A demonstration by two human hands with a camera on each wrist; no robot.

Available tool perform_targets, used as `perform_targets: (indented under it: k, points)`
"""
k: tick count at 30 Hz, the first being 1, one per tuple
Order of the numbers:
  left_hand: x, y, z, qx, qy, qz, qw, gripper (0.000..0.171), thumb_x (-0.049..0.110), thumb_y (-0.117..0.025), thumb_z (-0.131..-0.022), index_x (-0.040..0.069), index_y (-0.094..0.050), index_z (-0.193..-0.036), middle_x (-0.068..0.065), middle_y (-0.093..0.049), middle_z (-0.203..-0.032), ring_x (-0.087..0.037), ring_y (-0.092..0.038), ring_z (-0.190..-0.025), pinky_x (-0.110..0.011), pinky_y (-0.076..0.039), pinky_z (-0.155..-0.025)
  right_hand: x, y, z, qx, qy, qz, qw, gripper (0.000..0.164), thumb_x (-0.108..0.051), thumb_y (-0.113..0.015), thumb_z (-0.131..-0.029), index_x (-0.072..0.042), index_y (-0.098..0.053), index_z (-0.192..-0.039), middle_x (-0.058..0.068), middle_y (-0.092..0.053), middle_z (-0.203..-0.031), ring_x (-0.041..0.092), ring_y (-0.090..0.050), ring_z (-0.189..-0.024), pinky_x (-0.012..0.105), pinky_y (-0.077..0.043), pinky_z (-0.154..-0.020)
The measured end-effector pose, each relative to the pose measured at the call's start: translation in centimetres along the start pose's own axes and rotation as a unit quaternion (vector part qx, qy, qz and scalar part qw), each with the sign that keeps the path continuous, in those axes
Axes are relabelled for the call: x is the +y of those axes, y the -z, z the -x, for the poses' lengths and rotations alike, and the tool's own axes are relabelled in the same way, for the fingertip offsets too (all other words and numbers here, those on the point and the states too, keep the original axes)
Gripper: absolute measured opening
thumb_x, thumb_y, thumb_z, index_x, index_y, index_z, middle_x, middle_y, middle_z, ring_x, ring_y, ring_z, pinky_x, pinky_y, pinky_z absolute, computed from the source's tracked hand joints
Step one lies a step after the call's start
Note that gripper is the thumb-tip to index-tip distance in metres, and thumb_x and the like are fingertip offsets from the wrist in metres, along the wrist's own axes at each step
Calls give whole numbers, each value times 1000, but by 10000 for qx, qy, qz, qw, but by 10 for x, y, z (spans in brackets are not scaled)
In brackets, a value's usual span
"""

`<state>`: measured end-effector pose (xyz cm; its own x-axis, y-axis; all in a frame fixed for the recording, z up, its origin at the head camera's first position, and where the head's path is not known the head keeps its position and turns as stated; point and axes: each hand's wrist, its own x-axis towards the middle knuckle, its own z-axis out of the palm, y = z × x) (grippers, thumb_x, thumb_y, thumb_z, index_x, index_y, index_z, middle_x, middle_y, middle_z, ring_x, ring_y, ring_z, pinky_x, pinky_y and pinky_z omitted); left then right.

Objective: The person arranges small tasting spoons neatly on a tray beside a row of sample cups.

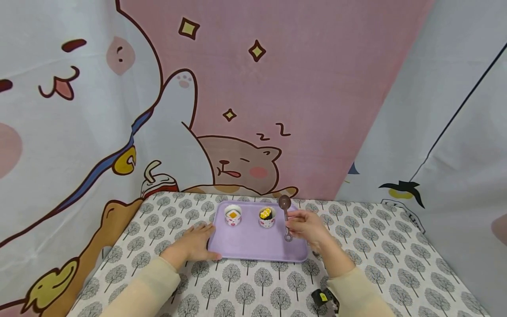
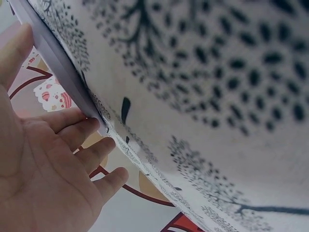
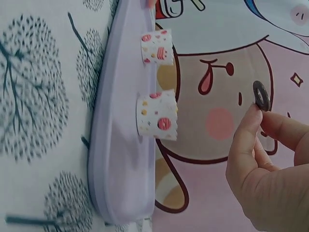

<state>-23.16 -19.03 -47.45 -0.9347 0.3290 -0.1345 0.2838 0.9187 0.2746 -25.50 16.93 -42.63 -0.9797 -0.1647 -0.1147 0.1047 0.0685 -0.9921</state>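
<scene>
- A printed backdrop (image 1: 313,83) with cartoon animals is filling the upper part of the head view.
- A tree-patterned cloth (image 1: 380,273) is spreading across the lower part of the frame.
- A lilac tray (image 1: 245,243) is lying on the cloth, just below the centre of the frame.
- The left hand (image 1: 195,244), lower left of centre, is resting against the tray's left edge; its fingers are reaching out loosely, not clenching.
- The right hand (image 1: 308,226), lower right of centre, is pinching the spoon's handle between thumb and fingers.
- The brown spoon (image 1: 284,202) is hanging above the tray's right part, its round bowl pointing toward the top of the frame and its ring end toward the bottom.
- Two patterned paper cups are standing upright on the tray, apart from each other: the left cup (image 1: 232,222) is showing white and orange contents, while the right cup (image 1: 267,223), nearer the spoon, is showing yellow pieces over something black.
</scene>
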Motion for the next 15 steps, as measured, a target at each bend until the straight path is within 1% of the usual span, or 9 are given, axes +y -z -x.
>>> perform_targets:
  k: [2,8,15]
  points:
    - [0,0,0,7,-3,12,10000,103,64,-73,-79,0,-38,-152,-17,-33,-159,-42,-26,-147,-61,-18,-119,2,-5,-1,-8,18,-46,10000,39,9,-67,-88,15,-55,-125,8,-68,-92,12,-63,-71,24,-59,-68]
    - [2,2,1,-15,17,53,10000,102,62,-74,-79,0,-38,-152,-17,-33,-160,-42,-26,-147,-61,-17,-120,8,-20,-5,-217,20,-237,9995,40,10,-64,-89,18,-52,-126,4,-67,-87,10,-62,-69,21,-58,-66]
    - [2,3,1,-29,-27,47,10000,102,61,-74,-80,-2,-38,-151,-19,-33,-159,-44,-26,-147,-62,-16,-119,12,-36,-7,-251,-16,-291,9993,41,8,-66,-88,16,-53,-127,8,-68,-94,11,-63,-71,23,-59,-68]
